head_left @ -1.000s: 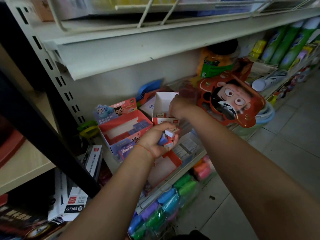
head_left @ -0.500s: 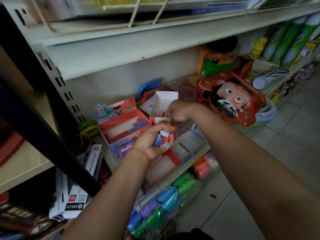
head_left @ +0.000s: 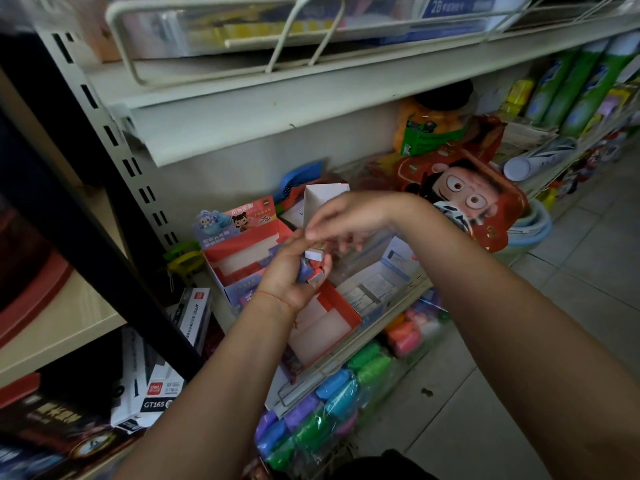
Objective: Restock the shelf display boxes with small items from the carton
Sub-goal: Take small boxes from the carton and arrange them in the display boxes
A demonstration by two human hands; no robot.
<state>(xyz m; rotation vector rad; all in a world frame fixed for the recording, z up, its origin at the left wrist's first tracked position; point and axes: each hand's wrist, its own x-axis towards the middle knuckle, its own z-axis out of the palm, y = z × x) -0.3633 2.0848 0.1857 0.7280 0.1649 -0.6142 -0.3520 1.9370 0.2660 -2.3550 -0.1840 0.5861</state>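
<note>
While the left hand (head_left: 294,271) grips a clutch of small boxes (head_left: 313,268) above the shelf (head_left: 346,344), the right hand (head_left: 346,220) reaches over, fingers loosely spread, tips at the top box; pinch not confirmed. Step judged: taking one item for placing. Next: pinch it free and set it in the white display box (head_left: 322,199) behind. Forearms converge, right wrist bent down.

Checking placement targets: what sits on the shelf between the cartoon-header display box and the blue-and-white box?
In the head view, an open red-edged box with white inside lies between the cartoon-header display box and the blue-and-white box, under the left hand.
</note>
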